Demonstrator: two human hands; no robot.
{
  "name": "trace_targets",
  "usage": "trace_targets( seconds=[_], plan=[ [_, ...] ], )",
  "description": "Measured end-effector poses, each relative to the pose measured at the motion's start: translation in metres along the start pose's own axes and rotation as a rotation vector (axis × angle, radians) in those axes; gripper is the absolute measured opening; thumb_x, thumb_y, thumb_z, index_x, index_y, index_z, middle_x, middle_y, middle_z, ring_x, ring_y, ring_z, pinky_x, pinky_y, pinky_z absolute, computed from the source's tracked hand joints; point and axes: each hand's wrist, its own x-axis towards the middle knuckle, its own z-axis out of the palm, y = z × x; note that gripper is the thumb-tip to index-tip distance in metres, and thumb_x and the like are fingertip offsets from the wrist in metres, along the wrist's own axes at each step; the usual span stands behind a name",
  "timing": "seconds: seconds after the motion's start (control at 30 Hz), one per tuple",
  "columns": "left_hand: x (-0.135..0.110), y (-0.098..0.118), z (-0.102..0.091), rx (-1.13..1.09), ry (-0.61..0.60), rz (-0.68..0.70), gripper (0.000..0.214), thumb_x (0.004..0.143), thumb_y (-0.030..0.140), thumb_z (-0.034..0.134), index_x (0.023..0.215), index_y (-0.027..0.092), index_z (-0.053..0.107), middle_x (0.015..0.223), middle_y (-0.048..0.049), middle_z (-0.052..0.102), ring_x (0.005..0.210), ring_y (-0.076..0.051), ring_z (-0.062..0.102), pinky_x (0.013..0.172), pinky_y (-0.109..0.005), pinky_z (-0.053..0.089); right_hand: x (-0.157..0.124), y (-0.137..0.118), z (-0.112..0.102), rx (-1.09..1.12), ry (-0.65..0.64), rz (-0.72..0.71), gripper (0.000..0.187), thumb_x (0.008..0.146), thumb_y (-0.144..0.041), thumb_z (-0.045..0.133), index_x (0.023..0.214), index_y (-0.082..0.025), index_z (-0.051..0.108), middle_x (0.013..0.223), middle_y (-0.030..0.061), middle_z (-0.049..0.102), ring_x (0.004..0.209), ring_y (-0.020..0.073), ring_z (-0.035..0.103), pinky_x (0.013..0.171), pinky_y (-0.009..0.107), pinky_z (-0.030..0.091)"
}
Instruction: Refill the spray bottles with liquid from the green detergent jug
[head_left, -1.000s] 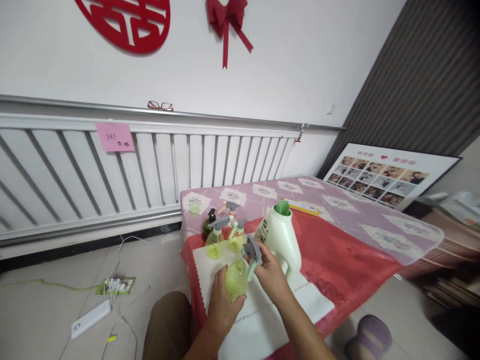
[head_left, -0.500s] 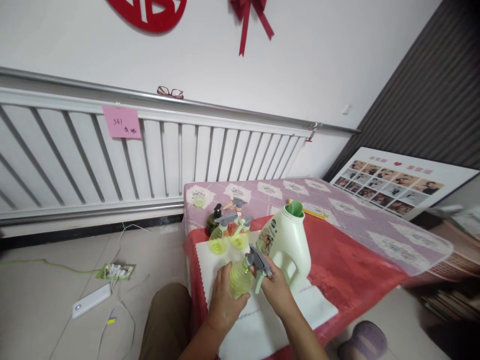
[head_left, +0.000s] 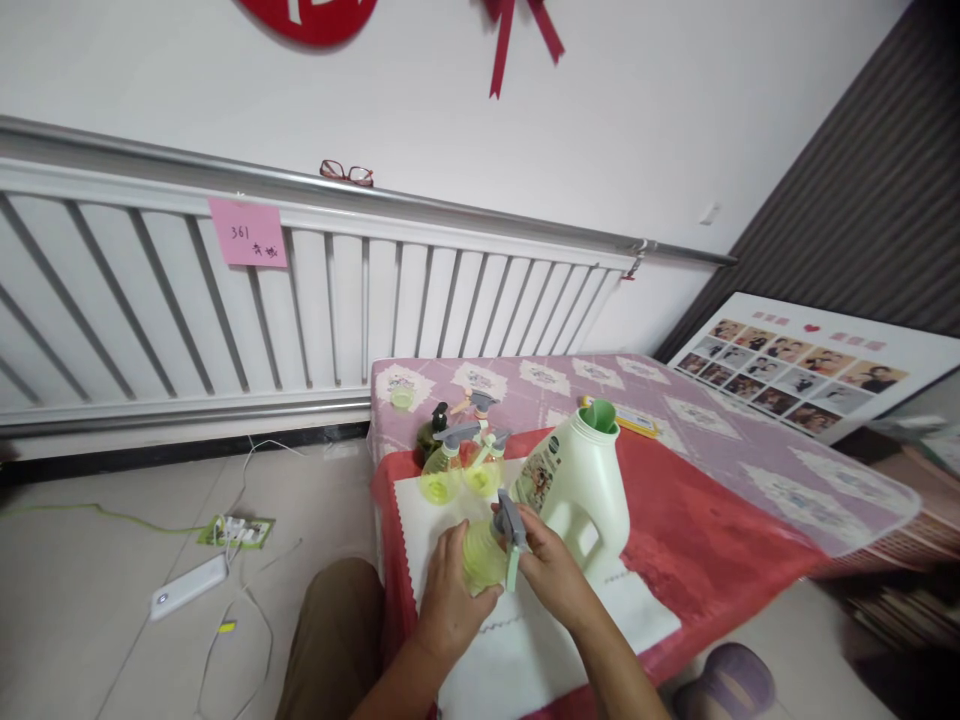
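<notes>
Spray bottle, clear yellow-green, ribbed: held above the near part of a white cloth, tilted slightly right. Trigger head, grey with pale green lever: at the bottle's neck; whether fully seated cannot be told. Left hand: fingers clamped round the bottle's body. Right hand: fingers closed on the trigger head from the right.

Detergent jug, pale green, green insert in mouth: upright, just right of the right hand. Two similar spray bottles, left and right: side by side, at the cloth's far left. Dark bottle, black top: behind these. Red sheet: under the cloth. Lilac patterned tablecloth: under the sheet. Radiator: far side, pink note at left.
</notes>
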Motion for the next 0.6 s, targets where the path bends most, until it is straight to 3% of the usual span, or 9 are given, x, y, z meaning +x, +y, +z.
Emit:
trace_targets(
  seconds=[0.27,0.47,0.6],
  plan=[
    [-0.001,-0.002,0.001,0.041,-0.015,0.016,0.083,0.063,0.024,0.069,0.138,0.019,0.035,0.136,-0.0120,0.049,0.129,-0.029,0.044,0.110,-0.041,0.036,-0.004,0.022,0.007,0.080,0.103,-0.028,0.023,0.080,-0.031,0.066,0.102,-0.025,0.068,0.106,0.0054,0.065,0.097,0.0218,0.063,0.087,0.034,0.050],
    [-0.001,-0.006,0.003,0.010,0.037,0.076,0.080,0.063,0.017,0.066,0.137,0.020,0.036,0.134,-0.0120,0.050,0.127,-0.030,0.046,0.109,-0.045,0.038,-0.005,0.024,0.026,0.064,0.309,0.017,0.019,0.074,-0.034,0.068,0.087,-0.022,0.063,0.084,0.0030,0.064,0.084,0.0215,0.062,0.080,0.035,0.050],
    [-0.001,-0.007,0.005,0.015,0.073,0.095,0.073,0.064,0.019,0.068,0.132,0.019,0.042,0.129,-0.0134,0.053,0.123,-0.030,0.049,0.106,-0.045,0.041,-0.003,0.022,0.042,0.116,0.452,0.110,0.028,0.067,-0.035,0.072,0.087,-0.022,0.058,0.085,0.0046,0.067,0.083,0.0229,0.062,0.080,0.038,0.050]
  ],
)
